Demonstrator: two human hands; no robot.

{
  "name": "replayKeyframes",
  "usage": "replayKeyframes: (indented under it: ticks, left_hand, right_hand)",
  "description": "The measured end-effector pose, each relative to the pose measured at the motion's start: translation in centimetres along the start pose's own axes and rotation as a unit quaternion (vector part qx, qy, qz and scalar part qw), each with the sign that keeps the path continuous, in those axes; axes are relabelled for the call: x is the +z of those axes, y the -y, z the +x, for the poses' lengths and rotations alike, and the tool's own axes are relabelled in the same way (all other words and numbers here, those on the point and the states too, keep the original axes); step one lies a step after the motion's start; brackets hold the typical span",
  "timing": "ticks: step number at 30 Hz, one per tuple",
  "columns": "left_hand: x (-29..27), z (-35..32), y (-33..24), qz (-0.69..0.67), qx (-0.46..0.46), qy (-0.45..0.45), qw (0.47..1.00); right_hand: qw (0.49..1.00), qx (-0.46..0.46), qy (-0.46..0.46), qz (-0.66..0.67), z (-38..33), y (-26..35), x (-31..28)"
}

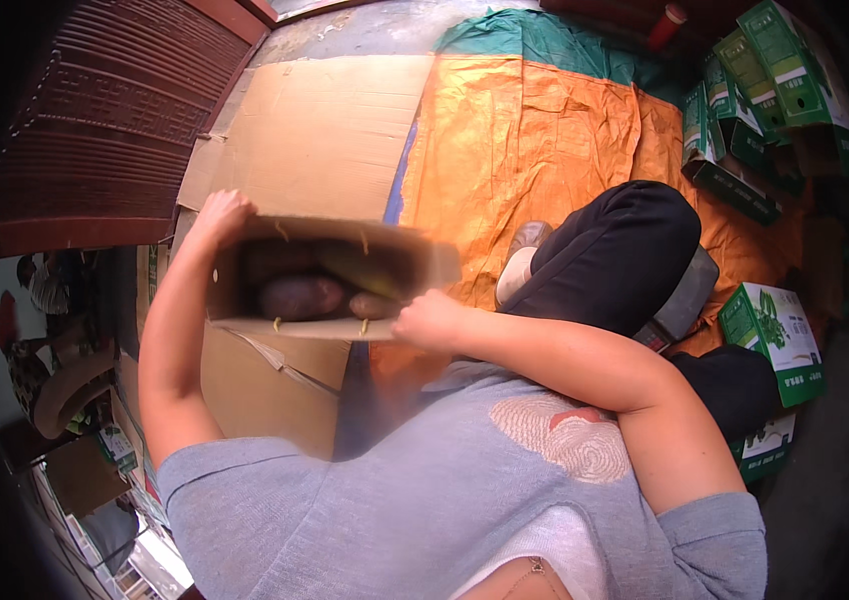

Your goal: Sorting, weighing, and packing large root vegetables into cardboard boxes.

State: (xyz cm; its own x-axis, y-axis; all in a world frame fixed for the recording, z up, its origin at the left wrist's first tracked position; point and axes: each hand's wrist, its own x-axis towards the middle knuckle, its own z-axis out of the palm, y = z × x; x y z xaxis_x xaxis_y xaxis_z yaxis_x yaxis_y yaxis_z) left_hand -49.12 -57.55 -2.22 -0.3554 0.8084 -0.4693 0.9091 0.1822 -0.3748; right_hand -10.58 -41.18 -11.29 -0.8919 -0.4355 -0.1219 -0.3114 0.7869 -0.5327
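An uncovered cardboard box (415, 262) is held up in front of me, its mouth facing me. Several oblong, brownish-purple root vegetables (302, 297) lie in its shadowed inside; their exact kind is hard to make out. Short yellowish cord loops stick out along its long edges. At the box's far left corner, my left hand (225, 213) is closed on the rim. My right hand (430, 320) grips the near right corner, slightly blurred. The right end of the box is smeared by motion.
Flattened cardboard (330, 130) and an orange tarp (545, 130) cover the floor ahead. Green printed boxes (785, 65) are stacked at the far right, with another green-and-white box (773, 340) beside my leg. A dark red slatted door (125, 120) stands at the left.
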Motion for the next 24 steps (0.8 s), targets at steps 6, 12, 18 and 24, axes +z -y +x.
replayKeyframes:
  ticks: [6, 12, 18, 24]
  left_hand:
    - [13.0, -3.4, 0.3, -0.097, -0.144, -0.014, 0.985]
    - [20.5, -5.3, 2.0, -0.183, -0.311, 0.108, 0.926]
    - [9.2, 8.9, 2.3, -0.016, -0.122, 0.222, 0.967]
    - [-9.8, 25.4, -12.3, -0.09, 0.017, -0.098, 0.991]
  right_hand:
    - [0.962, 0.014, -0.252, -0.108, -12.4, -4.5, -8.8]
    - [0.767, 0.319, -0.493, -0.259, -34.3, -3.0, -16.5]
    - [0.397, 0.58, -0.683, -0.197, -58.4, 7.0, -7.0]
    - [0.096, 0.572, -0.809, 0.095, -71.6, 9.7, 4.3]
